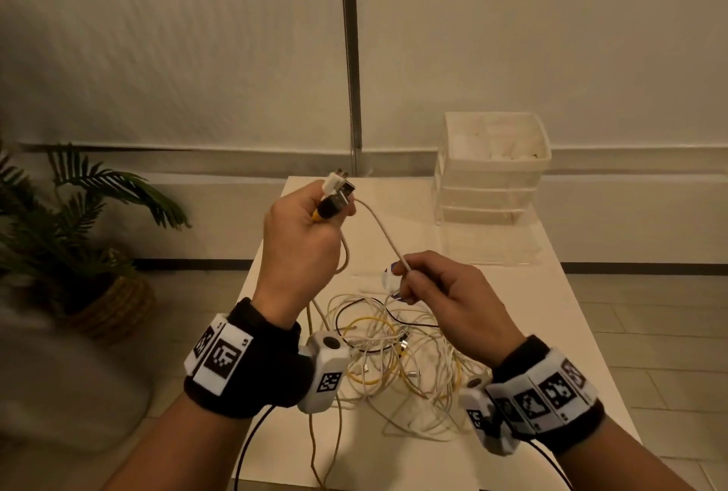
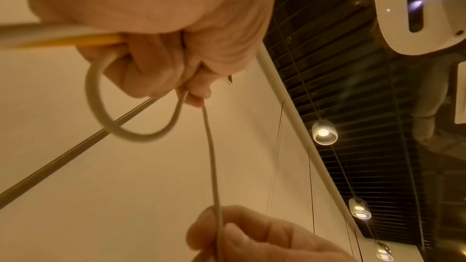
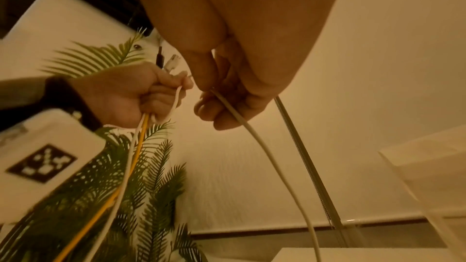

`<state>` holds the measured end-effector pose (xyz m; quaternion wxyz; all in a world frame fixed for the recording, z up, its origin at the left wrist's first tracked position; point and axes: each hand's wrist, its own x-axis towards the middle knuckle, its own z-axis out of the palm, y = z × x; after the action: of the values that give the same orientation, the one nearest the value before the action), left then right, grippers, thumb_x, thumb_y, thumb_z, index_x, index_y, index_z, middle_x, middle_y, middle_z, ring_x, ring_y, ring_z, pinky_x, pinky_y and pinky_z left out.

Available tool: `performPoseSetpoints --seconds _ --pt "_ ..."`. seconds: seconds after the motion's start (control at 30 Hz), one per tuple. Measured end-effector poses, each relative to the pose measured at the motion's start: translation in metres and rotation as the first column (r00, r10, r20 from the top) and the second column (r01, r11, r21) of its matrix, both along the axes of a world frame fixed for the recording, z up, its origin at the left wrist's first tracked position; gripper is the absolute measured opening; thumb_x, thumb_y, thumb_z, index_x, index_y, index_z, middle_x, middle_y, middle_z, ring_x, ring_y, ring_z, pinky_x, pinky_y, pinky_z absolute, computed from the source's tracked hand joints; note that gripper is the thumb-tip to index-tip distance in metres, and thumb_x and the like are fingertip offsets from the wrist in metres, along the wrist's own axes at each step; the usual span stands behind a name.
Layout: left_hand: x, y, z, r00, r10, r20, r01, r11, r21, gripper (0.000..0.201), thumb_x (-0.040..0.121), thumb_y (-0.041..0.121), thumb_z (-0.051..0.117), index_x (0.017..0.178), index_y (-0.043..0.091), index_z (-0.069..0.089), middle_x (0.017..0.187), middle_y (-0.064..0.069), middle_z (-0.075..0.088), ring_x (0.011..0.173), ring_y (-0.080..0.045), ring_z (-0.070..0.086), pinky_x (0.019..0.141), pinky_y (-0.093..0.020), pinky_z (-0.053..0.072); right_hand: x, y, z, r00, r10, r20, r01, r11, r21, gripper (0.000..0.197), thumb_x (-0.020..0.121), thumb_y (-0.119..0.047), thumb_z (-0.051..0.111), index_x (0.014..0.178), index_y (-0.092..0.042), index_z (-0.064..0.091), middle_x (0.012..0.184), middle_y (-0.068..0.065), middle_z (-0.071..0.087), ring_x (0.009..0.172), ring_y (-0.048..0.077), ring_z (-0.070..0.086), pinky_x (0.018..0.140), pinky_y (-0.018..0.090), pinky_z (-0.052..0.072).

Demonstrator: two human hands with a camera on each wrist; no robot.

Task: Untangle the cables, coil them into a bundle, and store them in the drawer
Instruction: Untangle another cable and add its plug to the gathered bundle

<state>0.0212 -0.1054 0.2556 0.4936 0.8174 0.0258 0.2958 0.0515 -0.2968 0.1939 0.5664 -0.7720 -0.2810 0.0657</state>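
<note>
A tangle of white, yellow and dark cables [image 1: 394, 356] lies on the white table [image 1: 532, 313] between my wrists. My left hand [image 1: 303, 238] is raised above it and grips several cable ends, their plugs [image 1: 338, 191] sticking up past the fingers; a yellow cable [image 3: 126, 176] and a white one hang from the fist. A white cable [image 1: 380, 230] runs from that fist to my right hand [image 1: 441, 289], which pinches it between thumb and fingers. In the left wrist view the cable [image 2: 213, 158] makes a small loop under the fist.
A translucent plastic drawer unit [image 1: 490, 171] stands at the table's far right, with one drawer pulled out toward me. A potted palm [image 1: 78, 222] in a woven basket stands on the floor to the left. A white wall with a vertical metal pole [image 1: 352, 57] is behind.
</note>
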Motion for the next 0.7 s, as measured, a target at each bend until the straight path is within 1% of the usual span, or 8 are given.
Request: performPoseSetpoints --seconds 0.13,0.2,0.23,0.3,0.37,0.47,0.6,0.7 --pt "-0.005 0.005 0.013 0.986 0.094 0.140 -0.055 0.964 -0.260 0.014 0.096 0.028 0.054 0.084 0.029 0.063 0.071 0.015 0.057 0.068 -0.003 0.049 0.067 -0.057 0.047 0.005 0.011 -0.008 0.996 0.034 0.082 -0.025 0.994 -0.105 0.018 0.099 -0.016 0.047 0.092 -0.022 0.062 0.075 -0.002 0.066 0.076 0.013 0.063 0.075 0.033 0.053" --pt "-0.002 0.018 0.023 0.979 0.125 0.162 -0.058 0.928 -0.367 0.011 0.093 0.035 0.057 0.091 0.028 0.065 0.078 0.014 0.057 0.070 -0.003 0.050 0.076 -0.066 0.046 0.003 0.010 -0.015 0.997 0.025 0.069 -0.016 0.991 -0.134 0.021 0.100 -0.017 0.045 0.083 -0.019 0.057 0.066 0.002 0.062 0.064 0.014 0.058 0.068 0.034 0.049" --pt "0.000 0.022 0.028 0.985 0.116 0.127 -0.071 0.947 -0.313 0.008 0.094 0.032 0.058 0.095 0.027 0.065 0.083 0.013 0.060 0.072 -0.002 0.053 0.083 -0.062 0.048 0.003 0.008 -0.018 0.999 -0.005 0.048 0.011 0.994 -0.113 0.023 0.100 -0.017 0.045 0.079 -0.017 0.054 0.062 0.005 0.059 0.058 0.017 0.054 0.064 0.035 0.047" --pt "0.004 0.023 0.028 0.992 0.127 0.023 -0.124 0.987 -0.101 0.018 0.095 0.023 0.061 0.113 0.023 0.060 0.094 0.014 0.061 0.081 0.000 0.058 0.087 -0.039 0.054 0.004 0.005 -0.023 0.995 -0.082 -0.058 0.081 0.997 -0.020 0.026 0.100 -0.016 0.045 0.075 -0.012 0.053 0.056 0.007 0.048 0.052 0.019 0.042 0.054 0.034 0.040" --pt "0.001 0.015 0.020 0.978 0.209 0.026 -0.210 0.977 0.030 0.033 0.093 0.020 0.064 0.123 0.024 0.053 0.092 0.018 0.057 0.082 0.006 0.057 0.071 -0.013 0.051 0.006 0.003 -0.025 0.970 -0.138 -0.200 0.154 0.986 0.066 0.028 0.100 -0.017 0.045 0.074 -0.010 0.054 0.056 0.006 0.038 0.052 0.019 0.032 0.051 0.033 0.029" --pt "-0.005 -0.002 0.004 0.997 0.051 0.058 -0.060 0.984 0.170 0.031 0.093 0.003 0.059 0.115 0.025 0.061 0.086 0.019 0.060 0.077 0.004 0.056 0.061 -0.011 0.044 0.005 0.003 -0.019 0.942 -0.153 -0.299 0.185 0.980 0.080 0.031 0.100 -0.020 0.044 0.073 -0.013 0.058 0.056 0.005 0.035 0.051 0.016 0.028 0.051 0.031 0.025" --pt "-0.007 -0.025 -0.017 0.909 -0.331 -0.251 0.391 0.887 0.246 0.046 0.088 -0.005 0.054 0.121 0.025 0.066 0.108 0.014 0.071 0.098 0.008 0.060 0.079 -0.008 0.042 -0.001 -0.001 -0.001 0.937 -0.058 -0.343 0.106 0.987 0.120 0.033 0.102 -0.021 0.041 0.079 -0.005 0.059 0.055 0.003 0.038 0.050 0.013 0.031 0.049 0.026 0.028" --pt "-0.004 -0.030 -0.026 0.910 -0.344 -0.230 0.396 0.885 0.244 0.041 0.085 -0.007 0.051 0.110 0.022 0.067 0.093 0.009 0.071 0.082 -0.004 0.061 0.070 -0.018 0.044 -0.004 -0.006 0.015 0.907 0.043 -0.420 0.041 0.981 0.189 0.033 0.102 -0.020 0.040 0.082 -0.004 0.061 0.055 0.003 0.039 0.049 0.012 0.031 0.048 0.025 0.027"
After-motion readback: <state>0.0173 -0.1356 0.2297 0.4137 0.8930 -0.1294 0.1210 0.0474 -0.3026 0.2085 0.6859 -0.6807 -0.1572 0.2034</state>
